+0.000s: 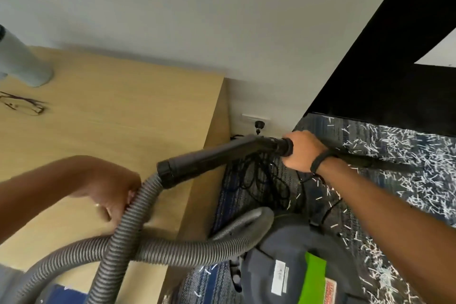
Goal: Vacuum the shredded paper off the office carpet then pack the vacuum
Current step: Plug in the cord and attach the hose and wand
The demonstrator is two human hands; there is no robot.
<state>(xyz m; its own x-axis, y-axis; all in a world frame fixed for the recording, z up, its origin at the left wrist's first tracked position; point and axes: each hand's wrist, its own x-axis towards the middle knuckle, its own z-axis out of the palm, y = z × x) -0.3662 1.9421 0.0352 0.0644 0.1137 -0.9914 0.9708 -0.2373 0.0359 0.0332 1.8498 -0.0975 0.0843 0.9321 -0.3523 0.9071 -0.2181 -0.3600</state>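
Grey ribbed hose (128,224) runs through your left hand (112,191), whose fingers curl round it just below the black cuff where it joins the black handle tube (217,158). Your right hand (302,149) grips the far end of that tube, fingers wrapped round it where the wand (377,163) continues out over the floor; a dark band sits on that wrist. Further down, the hose loops back and crosses itself over the corner of the light wooden desk (123,111), then bends down to the vacuum body (296,261), a dark canister with a green panel standing on the carpet (246,200) beside the desk. White shredded paper (407,160) lies thick across the blue-grey carpet to your right, with loose strips near the canister. A tangle of black cable (256,177) lies on the carpet under the tube, below a wall socket (256,119) with a plug in it. On the desk rest a pair of glasses (22,105) and a pale grey cylinder (22,61).
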